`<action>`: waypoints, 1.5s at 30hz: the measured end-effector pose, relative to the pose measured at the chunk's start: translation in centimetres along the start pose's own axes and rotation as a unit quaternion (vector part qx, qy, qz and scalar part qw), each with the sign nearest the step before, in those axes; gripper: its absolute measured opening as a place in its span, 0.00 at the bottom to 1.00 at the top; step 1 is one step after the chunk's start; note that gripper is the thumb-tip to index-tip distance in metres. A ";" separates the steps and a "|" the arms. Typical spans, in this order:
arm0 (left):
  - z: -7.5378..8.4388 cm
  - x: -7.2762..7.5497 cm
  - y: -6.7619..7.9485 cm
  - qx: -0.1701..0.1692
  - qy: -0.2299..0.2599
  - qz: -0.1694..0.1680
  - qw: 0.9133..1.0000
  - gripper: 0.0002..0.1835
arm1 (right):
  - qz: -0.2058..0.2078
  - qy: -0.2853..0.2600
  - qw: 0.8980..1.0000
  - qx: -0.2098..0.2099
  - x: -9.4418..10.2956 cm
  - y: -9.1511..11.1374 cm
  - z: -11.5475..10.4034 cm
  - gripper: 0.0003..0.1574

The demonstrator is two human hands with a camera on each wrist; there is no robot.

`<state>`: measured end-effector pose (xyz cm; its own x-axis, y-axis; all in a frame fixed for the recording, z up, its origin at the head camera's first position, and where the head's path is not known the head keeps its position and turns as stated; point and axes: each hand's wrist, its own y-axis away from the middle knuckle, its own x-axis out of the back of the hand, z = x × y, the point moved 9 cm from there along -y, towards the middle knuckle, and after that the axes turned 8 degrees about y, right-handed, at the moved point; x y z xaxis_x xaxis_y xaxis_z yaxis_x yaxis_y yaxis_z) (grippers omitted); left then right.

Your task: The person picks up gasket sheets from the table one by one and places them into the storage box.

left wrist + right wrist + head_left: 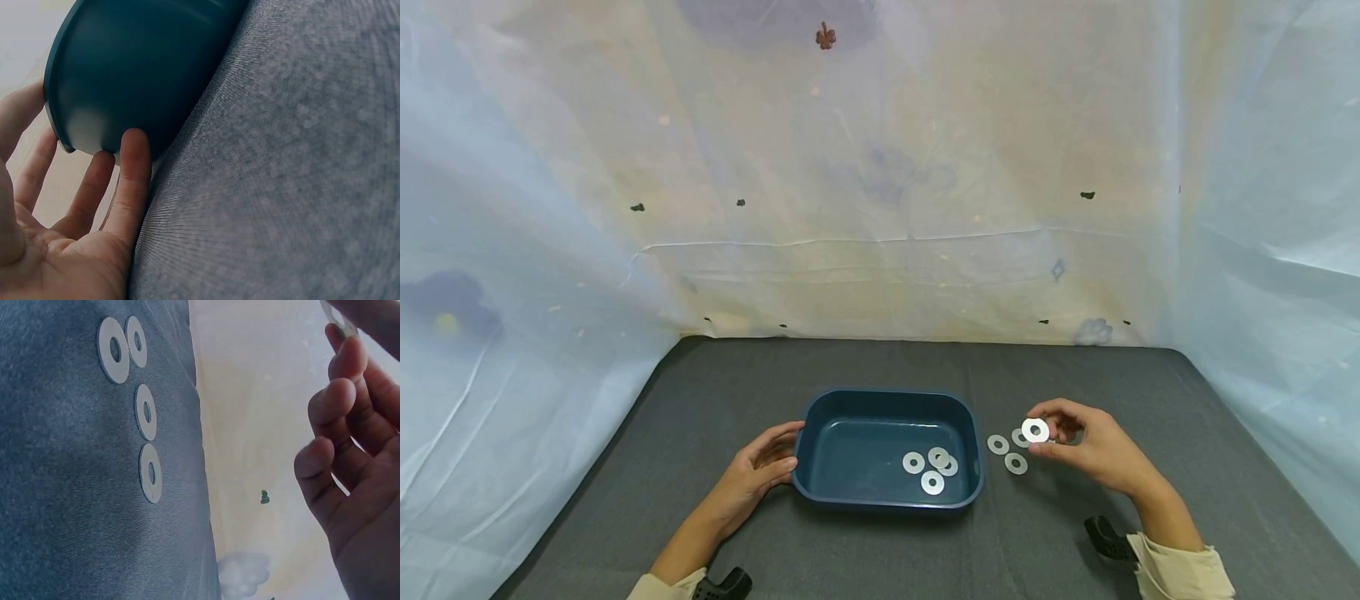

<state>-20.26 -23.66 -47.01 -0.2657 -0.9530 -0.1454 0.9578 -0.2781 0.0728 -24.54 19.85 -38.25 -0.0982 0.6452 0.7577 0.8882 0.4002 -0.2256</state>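
A dark teal rectangular tray (850, 492) stands on the grey cloth; several flat white washers (932, 482) lie in its right half, two overlapping. My left hand (752, 479) rests against the tray's left end. In the left wrist view its fairly straight fingers (128, 181) touch the outer wall (125, 69). To the right of the tray, my right hand (1093, 446) pinches one white washer (1035, 430) between thumb and fingertips, raised above the cloth. Beneath and beside it lie several loose washers (147, 412), one partly hidden in the head view by the held washer.
Grey cloth (865, 362) covers the table. Pale patterned sheeting (880, 167) hangs behind it and on both sides. Each wrist wears a black strap device (1105, 537) near a beige sleeve (1180, 571).
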 end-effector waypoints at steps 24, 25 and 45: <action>0.1 0.1 0.0 0.002 -0.002 0.004 1.000 0.30 | 0.002 0.000 1.000 0.004 0.2 -0.1 -1.2 0.21; 0.0 0.1 0.0 0.003 -0.004 0.005 1.000 0.30 | 0.001 -0.002 1.000 0.002 0.1 -0.1 -1.2 0.22; -0.1 0.1 -0.1 0.001 0.003 -0.003 1.000 0.30 | 0.002 -0.016 1.000 0.023 0.0 -0.2 -2.5 0.21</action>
<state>-20.33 -23.71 -47.10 -0.2713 -0.9505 -0.1517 0.9559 -0.2845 0.0728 -23.58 18.15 -36.66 -0.1105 0.6665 0.7372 0.8670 0.4273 -0.2564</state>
